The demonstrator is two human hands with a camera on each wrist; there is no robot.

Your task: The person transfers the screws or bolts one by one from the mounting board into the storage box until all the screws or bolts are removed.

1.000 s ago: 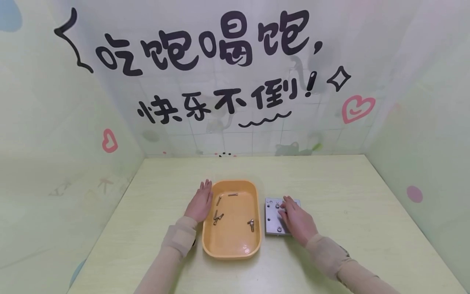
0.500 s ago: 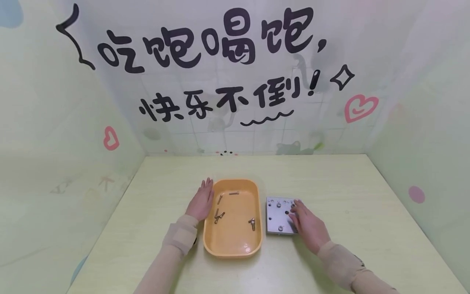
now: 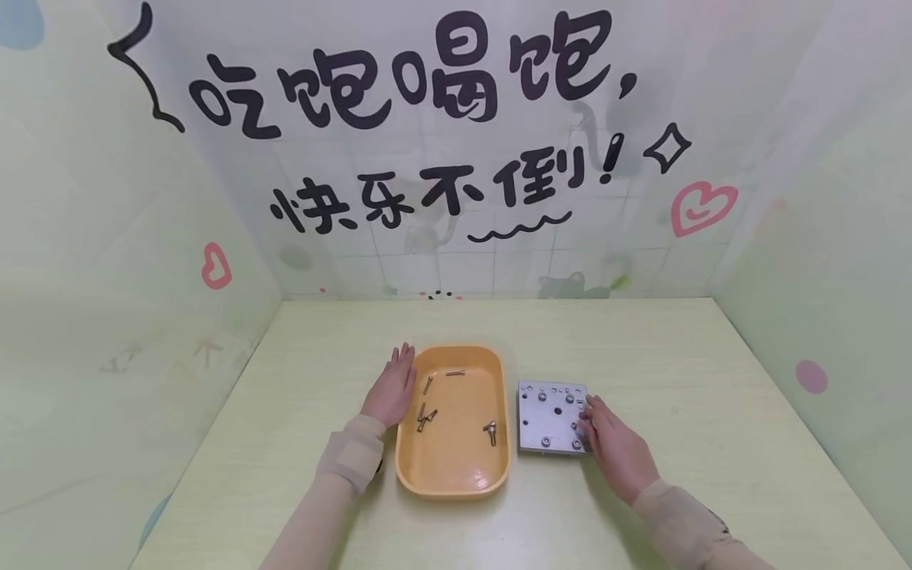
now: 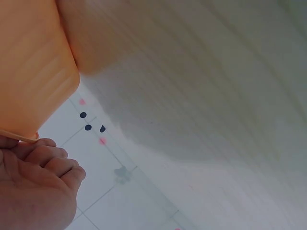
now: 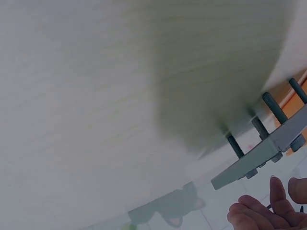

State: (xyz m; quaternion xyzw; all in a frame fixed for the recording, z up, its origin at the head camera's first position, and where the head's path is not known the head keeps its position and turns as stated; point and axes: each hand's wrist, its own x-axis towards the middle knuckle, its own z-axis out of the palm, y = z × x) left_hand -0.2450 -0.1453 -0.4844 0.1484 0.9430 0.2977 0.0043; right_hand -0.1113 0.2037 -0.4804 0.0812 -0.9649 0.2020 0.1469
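Observation:
My left hand [image 3: 391, 389] rests along the left rim of an orange plastic tray [image 3: 452, 483], fingers fairly straight. In the left wrist view, the fingers [image 4: 53, 158] touch the tray's edge. Several loose metal screws [image 3: 427, 385] lie inside the tray. To its right sits a square silver metal plate [image 3: 541, 423] with holes and socket-head screws [image 3: 546, 441] set in it. Threaded screw shanks [image 5: 274, 108] stick out of the plate's underside in the right wrist view. My right hand [image 3: 621, 451] is at the plate's right edge, fingers relaxed, gripping nothing.
Everything lies on a pale wood-grain table [image 3: 342, 332]. Light curtain-like walls rise at the left, right and back [image 3: 356, 269], the back one printed with large black characters and a pink heart [image 3: 704, 209].
My right hand has drawn right, from over the plate to its right edge, uncovering the screws on that side. The left hand stays at the tray. The head view shifts slightly.

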